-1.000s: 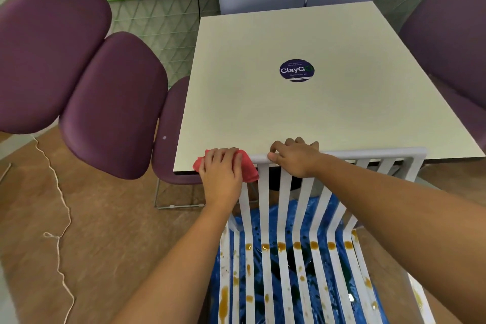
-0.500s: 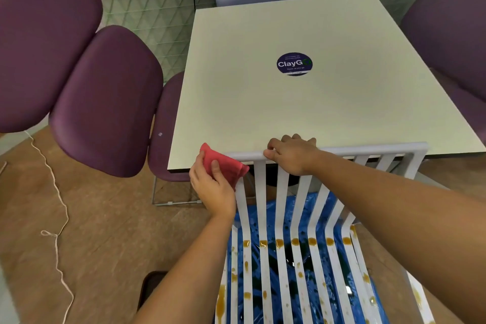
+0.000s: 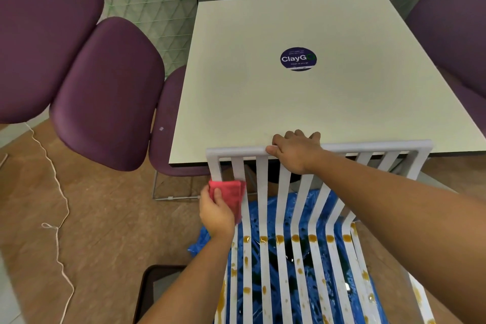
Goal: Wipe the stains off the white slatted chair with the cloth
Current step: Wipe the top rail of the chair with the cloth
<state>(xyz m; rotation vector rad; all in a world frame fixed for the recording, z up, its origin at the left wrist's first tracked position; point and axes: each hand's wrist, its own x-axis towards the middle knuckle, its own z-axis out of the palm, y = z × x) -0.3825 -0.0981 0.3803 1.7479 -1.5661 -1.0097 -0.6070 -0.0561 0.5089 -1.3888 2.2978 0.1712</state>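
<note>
The white slatted chair point(image 3: 263, 192) stands at 6 o'clock, with its top rail point(image 3: 368, 146) at the near edge of the worktop point(image 3: 289, 102). The back slats look clean, but the seat slats carry many brown-orange stains point(image 3: 279, 239), one row at the bend and more scattered below. At 7 o'clock our left hand point(image 3: 217, 214) keeps its grip around the red cloth point(image 3: 231, 192), pressed on the two leftmost back slats. Our right hand point(image 3: 294, 151) has its grip wrapped over the top rail. A blue plastic sheet point(image 3: 201, 243) lies under the seat.
</note>
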